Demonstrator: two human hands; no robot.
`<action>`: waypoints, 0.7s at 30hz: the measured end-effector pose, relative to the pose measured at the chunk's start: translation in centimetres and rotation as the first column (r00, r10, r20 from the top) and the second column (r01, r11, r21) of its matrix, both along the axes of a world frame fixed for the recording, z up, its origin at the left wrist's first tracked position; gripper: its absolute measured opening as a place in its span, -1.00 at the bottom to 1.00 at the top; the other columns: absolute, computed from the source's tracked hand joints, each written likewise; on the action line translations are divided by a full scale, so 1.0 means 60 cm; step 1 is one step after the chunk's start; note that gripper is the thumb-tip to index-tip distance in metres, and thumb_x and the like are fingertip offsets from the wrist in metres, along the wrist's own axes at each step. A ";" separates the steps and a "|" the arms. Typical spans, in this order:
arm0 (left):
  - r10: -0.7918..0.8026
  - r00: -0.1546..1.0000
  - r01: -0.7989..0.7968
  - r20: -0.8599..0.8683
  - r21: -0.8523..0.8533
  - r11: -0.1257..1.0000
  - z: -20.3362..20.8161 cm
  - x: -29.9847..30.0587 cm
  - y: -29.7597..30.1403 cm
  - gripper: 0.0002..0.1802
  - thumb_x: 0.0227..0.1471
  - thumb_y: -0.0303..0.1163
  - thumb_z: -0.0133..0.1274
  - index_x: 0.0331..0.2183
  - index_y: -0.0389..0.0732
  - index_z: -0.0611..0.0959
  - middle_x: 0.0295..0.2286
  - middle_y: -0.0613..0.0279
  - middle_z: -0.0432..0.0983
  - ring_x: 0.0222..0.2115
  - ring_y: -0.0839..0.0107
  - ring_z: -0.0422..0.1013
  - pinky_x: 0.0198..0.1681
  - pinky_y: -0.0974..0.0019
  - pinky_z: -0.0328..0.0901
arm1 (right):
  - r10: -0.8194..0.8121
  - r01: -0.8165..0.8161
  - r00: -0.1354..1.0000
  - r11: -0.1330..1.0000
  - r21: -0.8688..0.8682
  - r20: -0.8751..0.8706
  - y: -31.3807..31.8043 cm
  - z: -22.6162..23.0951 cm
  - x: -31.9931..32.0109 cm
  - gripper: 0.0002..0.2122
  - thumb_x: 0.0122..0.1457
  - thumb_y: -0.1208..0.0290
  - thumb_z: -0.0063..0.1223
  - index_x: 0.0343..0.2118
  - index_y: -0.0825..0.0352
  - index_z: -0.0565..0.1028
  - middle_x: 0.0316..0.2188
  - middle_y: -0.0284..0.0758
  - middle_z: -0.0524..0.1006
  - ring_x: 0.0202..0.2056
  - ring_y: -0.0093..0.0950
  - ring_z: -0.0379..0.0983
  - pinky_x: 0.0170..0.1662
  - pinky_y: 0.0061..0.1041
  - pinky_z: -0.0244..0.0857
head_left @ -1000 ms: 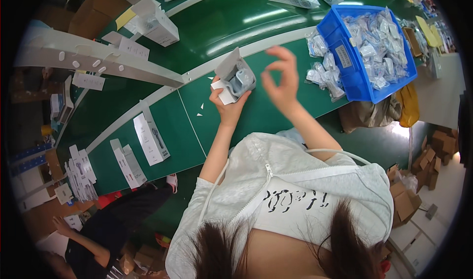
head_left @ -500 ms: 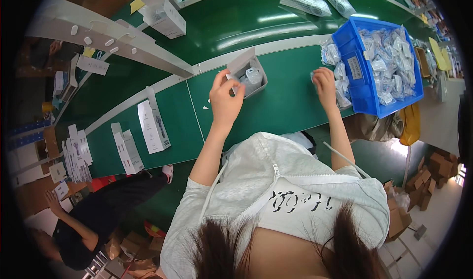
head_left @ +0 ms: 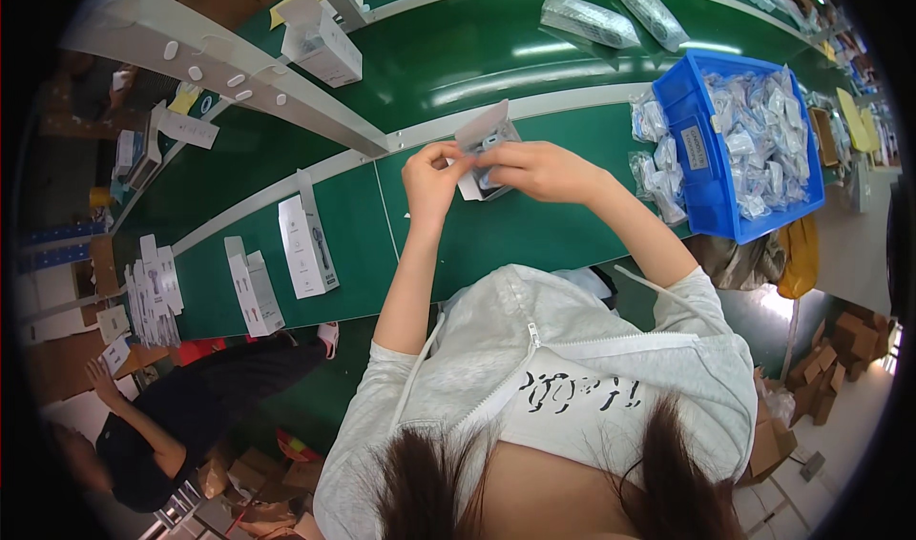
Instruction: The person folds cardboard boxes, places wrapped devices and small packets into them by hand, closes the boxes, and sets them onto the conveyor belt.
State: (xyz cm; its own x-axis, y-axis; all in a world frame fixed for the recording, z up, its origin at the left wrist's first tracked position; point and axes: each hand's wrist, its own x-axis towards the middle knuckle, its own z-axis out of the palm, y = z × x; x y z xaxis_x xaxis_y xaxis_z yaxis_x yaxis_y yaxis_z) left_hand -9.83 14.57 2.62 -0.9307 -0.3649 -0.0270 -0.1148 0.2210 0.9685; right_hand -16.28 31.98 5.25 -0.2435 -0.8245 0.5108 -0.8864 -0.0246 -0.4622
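An open white carton (head_left: 480,131) with grey parts inside is held above the green table (head_left: 534,225). My left hand (head_left: 431,174) grips the carton's left side. From the right, my right hand (head_left: 536,169) meets it with fingers pinched at a small clear-bagged part by the carton's lower front. Both hands touch the carton; what exactly the right fingers pinch is partly hidden.
A blue bin (head_left: 704,170) full of small clear bags stands at the right, with loose bags (head_left: 655,173) beside it. Flat white boxes (head_left: 307,245) lie on the table at left. A green conveyor belt (head_left: 496,49) carries bagged items (head_left: 589,19). Another person (head_left: 153,425) crouches lower left.
My right hand has come back from the blue bin to the carton. The left hand and carton have shifted slightly toward me.
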 end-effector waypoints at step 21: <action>0.625 0.583 -0.304 0.519 -0.574 0.760 -0.133 0.244 -0.396 -0.24 -0.23 -0.12 0.12 -0.02 -0.30 0.25 -0.17 -0.15 0.27 -0.22 0.02 0.28 -0.17 0.15 0.22 | -0.353 0.431 0.739 0.902 -0.001 -0.574 -0.137 -0.030 -0.360 -0.89 -0.18 0.46 -0.03 -0.51 0.16 0.43 -0.62 -0.53 0.40 -0.46 -0.52 0.20 -0.19 -0.56 0.05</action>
State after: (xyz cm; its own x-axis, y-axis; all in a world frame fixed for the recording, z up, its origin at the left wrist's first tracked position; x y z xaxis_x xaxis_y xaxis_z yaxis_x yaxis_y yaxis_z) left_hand 4.82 -9.16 -5.36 -0.4115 -0.8639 -0.2903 -0.8636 0.2678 0.4271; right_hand -37.90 23.77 3.47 -0.2707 -0.7839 0.5588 -0.9050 0.4051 0.1298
